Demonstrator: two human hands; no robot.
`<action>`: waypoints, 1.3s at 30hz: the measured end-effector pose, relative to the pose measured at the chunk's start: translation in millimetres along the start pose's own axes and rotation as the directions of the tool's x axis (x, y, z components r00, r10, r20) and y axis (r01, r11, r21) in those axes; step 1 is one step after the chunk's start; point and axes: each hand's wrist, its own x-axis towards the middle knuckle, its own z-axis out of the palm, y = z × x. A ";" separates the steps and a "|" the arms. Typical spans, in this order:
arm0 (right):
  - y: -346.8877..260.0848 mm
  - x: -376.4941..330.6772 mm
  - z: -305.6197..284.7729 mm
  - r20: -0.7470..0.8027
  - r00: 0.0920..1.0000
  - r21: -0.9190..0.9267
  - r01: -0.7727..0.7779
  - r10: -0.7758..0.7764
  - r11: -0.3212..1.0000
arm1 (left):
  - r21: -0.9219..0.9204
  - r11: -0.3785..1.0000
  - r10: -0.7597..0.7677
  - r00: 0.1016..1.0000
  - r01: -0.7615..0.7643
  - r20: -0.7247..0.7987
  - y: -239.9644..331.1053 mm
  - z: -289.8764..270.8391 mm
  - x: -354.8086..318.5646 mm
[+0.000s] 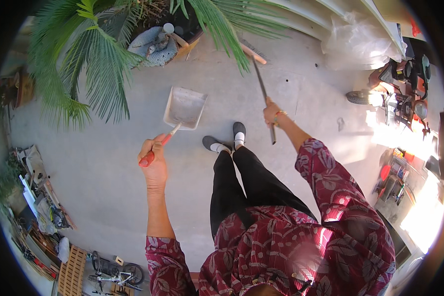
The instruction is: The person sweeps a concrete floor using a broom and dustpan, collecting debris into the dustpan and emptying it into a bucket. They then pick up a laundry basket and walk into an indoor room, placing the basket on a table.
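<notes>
My left hand (154, 157) is closed round the red grip of a long-handled dustpan (186, 105). The pan is pale and scuffed, and lies on the concrete floor with its open edge facing away from me. In my right hand (271, 112) is the dark stick of a broom (254, 54), which slants away from me. The broom's head is orange-pink with dark bristles and rests near the palm fronds, slightly blurred. Some bristles are partly covered by a frond. Between pan and broom there is a gap of floor.
A potted palm (108, 59) spreads fronds over the far left, with a bluish cloth bundle (155, 47) beside its pot. Clear plastic sheeting (352, 42) sits far right, near a motorbike (404, 89). Stacked scrap (39, 197) and a small bicycle (116, 274) line the left side.
</notes>
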 end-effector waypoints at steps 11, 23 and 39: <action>29.5 -138.9 -15.2 0.517 0.851 -0.213 0.016 0.099 0.977 | 0.075 0.997 -0.008 0.998 0.013 -0.065 0.8 5.2 -12.5; 11.5 -50.5 -115.3 0.084 0.995 0.218 -0.061 0.044 0.974 | 0.020 0.995 -0.096 0.977 0.101 -0.188 -5.4 -55.0 -67.0; 59.9 -186.3 23.4 0.358 0.930 0.009 -0.091 0.081 0.996 | -0.005 0.997 -0.073 0.962 0.075 -0.263 -29.2 -88.7 -67.0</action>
